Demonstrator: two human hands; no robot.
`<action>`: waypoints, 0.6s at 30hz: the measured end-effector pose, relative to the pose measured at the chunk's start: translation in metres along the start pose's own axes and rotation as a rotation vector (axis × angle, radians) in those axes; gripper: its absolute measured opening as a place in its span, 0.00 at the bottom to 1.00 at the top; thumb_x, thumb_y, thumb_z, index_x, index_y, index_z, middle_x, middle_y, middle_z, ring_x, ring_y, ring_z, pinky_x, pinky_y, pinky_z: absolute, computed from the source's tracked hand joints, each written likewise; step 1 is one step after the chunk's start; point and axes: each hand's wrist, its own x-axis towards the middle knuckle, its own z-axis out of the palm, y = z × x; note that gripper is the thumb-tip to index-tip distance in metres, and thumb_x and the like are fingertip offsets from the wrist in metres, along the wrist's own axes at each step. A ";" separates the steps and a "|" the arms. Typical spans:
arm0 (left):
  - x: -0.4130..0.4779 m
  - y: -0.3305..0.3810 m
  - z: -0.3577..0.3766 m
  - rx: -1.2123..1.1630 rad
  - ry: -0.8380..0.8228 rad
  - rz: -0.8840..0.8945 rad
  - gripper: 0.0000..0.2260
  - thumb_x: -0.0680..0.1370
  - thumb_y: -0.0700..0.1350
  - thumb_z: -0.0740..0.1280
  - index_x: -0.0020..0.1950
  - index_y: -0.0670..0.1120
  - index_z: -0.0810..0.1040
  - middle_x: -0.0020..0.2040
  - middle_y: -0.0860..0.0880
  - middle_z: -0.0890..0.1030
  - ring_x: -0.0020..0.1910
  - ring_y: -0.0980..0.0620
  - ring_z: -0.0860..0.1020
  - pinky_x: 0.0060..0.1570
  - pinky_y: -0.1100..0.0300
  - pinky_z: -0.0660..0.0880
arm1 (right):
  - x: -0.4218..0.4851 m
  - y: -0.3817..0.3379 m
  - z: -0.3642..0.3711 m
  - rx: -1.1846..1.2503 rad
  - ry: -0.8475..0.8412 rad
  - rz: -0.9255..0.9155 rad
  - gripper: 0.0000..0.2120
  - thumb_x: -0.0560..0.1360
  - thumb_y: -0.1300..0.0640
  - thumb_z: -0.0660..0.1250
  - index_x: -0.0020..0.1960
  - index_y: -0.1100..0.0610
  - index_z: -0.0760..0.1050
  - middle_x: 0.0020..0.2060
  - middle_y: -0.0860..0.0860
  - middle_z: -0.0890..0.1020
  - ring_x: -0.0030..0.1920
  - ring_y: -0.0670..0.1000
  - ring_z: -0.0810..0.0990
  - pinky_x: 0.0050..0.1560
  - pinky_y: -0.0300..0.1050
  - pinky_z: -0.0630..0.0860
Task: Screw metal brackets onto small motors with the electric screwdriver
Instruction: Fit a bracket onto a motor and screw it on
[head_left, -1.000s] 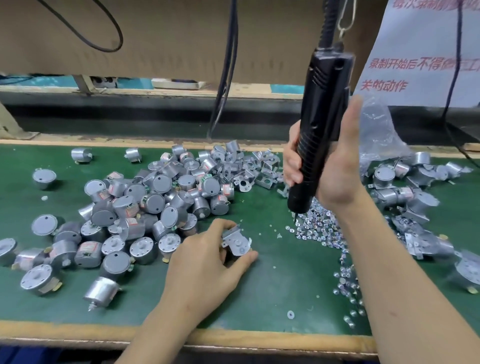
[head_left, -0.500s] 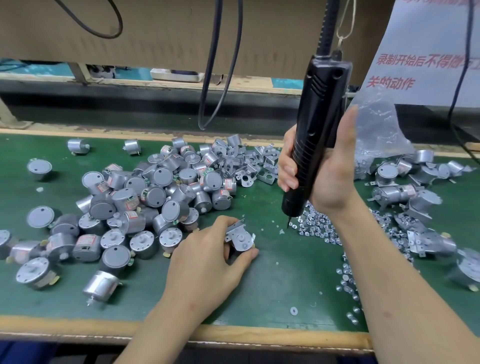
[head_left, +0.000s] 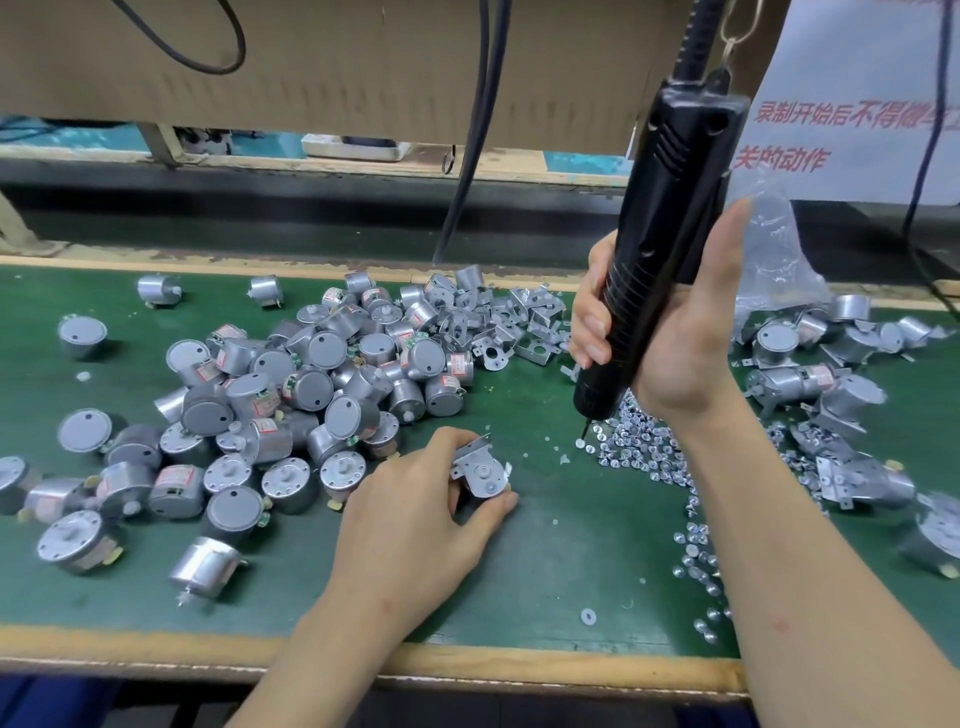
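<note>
— What is hard to make out?

— The motor (head_left: 485, 479) in the left hand (head_left: 415, 504). The fingers curl round its body and cover most of it. Only the shaft face shows, turned upward, with a metal bracket (head_left: 475, 451) sitting on it. I cannot tell whether a screw is in the bracket.

— And the right hand?

— The right hand (head_left: 675, 338) grips the electric screwdriver (head_left: 660, 244), fingers wrapped round the ribbed barrel and the tool leaning a little. Its bit tip hangs at the near-left fringe of the screw heap (head_left: 644, 447); I cannot tell whether it touches one. The tool's cord leaves the top of the frame.

— Anything cut off?

— The bracketed motors (head_left: 831, 395) on the right smear toward the frame edge, and the right forearm covers part of the screws. A crumpled plastic bag (head_left: 779, 260) stands behind that hand. The top and right borders cut the paper sign (head_left: 852, 114).

— Room to move?

— A strip of green bench (head_left: 561, 545) lies between the held motor and the screws, carrying a few small pale discs. The pile of loose motors (head_left: 291, 395) crowds the left, and loose brackets (head_left: 509, 327) lie behind it. Both forearms cross the wooden front edge (head_left: 519, 662).
</note>
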 end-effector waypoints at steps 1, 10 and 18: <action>0.000 0.000 0.000 0.001 -0.001 0.000 0.20 0.71 0.64 0.71 0.57 0.56 0.75 0.25 0.57 0.69 0.33 0.52 0.75 0.32 0.56 0.69 | 0.000 0.000 0.000 -0.003 0.002 0.001 0.36 0.63 0.20 0.59 0.39 0.54 0.72 0.27 0.49 0.72 0.24 0.50 0.68 0.29 0.41 0.69; 0.000 0.000 0.000 0.005 -0.001 0.003 0.19 0.71 0.64 0.71 0.56 0.56 0.75 0.25 0.57 0.69 0.33 0.52 0.75 0.32 0.56 0.68 | -0.001 0.001 0.001 -0.033 0.023 -0.007 0.35 0.65 0.21 0.57 0.40 0.55 0.72 0.27 0.48 0.73 0.24 0.49 0.69 0.29 0.41 0.69; 0.000 0.000 -0.001 0.004 0.002 0.007 0.19 0.71 0.63 0.71 0.56 0.56 0.75 0.26 0.57 0.70 0.34 0.53 0.75 0.33 0.56 0.71 | 0.001 0.002 0.000 -0.036 0.034 -0.003 0.37 0.63 0.19 0.59 0.40 0.56 0.72 0.27 0.48 0.72 0.24 0.49 0.69 0.28 0.41 0.69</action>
